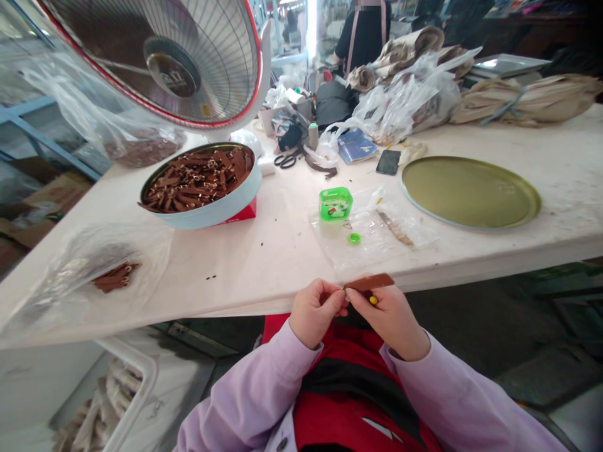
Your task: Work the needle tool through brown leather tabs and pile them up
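lilac cuffed sleeves (254, 386) | red garment (323, 417), probably an apron | black band (362, 384) | dark round button (282, 444)

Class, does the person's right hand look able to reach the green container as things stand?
Probably yes: nothing tall blocks the right hand from the green container, though that hand holds a brown strip.

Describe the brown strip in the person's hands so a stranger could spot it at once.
Find the pale table and its near edge, where the left hand and right hand meet. The brown strip lies over the right one, its narrower end toward the left. Unlike the brown pieces heaped in the round tin, it is held singly, with a small yellow bit showing below.
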Tool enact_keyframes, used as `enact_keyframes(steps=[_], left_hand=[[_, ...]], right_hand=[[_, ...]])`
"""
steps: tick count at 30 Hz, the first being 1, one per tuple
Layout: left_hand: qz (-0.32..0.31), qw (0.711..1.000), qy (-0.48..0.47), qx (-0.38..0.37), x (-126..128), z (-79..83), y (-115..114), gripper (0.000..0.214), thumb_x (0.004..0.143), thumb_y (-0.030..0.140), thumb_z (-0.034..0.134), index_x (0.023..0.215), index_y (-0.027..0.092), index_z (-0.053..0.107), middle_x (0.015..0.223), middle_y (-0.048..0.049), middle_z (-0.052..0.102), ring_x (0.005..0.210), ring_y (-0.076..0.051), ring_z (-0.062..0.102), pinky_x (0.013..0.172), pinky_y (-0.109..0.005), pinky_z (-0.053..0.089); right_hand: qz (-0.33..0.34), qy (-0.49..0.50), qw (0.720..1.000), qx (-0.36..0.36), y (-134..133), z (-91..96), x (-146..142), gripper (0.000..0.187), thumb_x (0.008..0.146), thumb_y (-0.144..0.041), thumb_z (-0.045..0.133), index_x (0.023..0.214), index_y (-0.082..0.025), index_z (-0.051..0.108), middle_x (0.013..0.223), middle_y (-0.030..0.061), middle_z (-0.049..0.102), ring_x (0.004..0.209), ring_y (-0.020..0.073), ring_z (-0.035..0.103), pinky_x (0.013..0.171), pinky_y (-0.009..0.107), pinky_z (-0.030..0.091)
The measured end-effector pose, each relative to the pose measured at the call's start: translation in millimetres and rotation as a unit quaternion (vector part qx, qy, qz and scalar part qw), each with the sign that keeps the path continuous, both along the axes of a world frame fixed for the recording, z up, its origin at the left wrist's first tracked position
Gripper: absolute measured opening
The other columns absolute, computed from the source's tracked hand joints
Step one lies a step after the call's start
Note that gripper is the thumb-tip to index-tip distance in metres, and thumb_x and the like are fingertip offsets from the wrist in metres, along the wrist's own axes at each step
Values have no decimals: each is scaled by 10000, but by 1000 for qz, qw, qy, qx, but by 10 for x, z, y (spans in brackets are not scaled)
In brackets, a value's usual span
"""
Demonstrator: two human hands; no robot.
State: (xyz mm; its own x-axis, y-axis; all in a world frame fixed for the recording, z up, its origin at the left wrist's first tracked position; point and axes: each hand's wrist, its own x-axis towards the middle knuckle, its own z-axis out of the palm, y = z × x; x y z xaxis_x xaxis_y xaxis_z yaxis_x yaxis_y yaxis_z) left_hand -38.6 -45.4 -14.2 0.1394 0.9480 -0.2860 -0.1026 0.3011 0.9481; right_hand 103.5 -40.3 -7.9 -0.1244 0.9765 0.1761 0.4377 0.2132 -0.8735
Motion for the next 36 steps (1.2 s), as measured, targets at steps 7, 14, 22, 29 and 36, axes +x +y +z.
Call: enact_keyframes(steps=[7, 14, 22, 29, 36], left_hand=[[-34, 996, -61, -50, 10, -12, 67, 371, 597, 426, 704, 754, 123, 558, 603, 0, 610, 512, -82, 572, 540, -214, 463], [-20, 1000, -4, -22, 44, -32, 134, 273, 646, 371, 658, 691, 140, 518, 589, 14, 584, 500, -74, 541, 520, -211, 441], [-1, 1000, 7, -19, 136, 8, 275, 129, 678, 267, 539, 658, 165, 462, 501, 59, 474, 434, -44, 410, 459, -183, 336], [13, 998, -30, -46, 102, -88, 462, 194, 673, 334, 547, 686, 172, 443, 521, 59, 470, 432, -46, 393, 457, -186, 310], [46, 998, -10, -39, 113, -205, 749, 154, 683, 313, 504, 673, 177, 432, 517, 63, 424, 444, -54, 371, 464, -191, 300]], right_hand=[[61, 97, 985, -131, 97, -36, 49, 163, 760, -316, 540, 691, -187, 613, 671, 31, 643, 653, 197, 584, 601, 308, 452], [55, 74, 991, -100, 170, -106, 85, 203, 789, -316, 522, 641, -194, 589, 628, 20, 597, 673, 195, 558, 629, 316, 428], [33, 223, 954, -196, 312, -135, 83, 283, 819, -432, 494, 646, -209, 470, 505, -60, 381, 409, 83, 314, 386, 231, 244], [-150, 235, 958, -67, 699, -201, 476, 360, 846, -519, 393, 843, -209, 575, 626, 4, 552, 595, 139, 507, 544, 259, 396], [-238, 192, 952, 18, 1104, -343, 561, 256, 808, -459, 512, 800, -206, 545, 617, -22, 537, 514, 105, 451, 501, 244, 342]])
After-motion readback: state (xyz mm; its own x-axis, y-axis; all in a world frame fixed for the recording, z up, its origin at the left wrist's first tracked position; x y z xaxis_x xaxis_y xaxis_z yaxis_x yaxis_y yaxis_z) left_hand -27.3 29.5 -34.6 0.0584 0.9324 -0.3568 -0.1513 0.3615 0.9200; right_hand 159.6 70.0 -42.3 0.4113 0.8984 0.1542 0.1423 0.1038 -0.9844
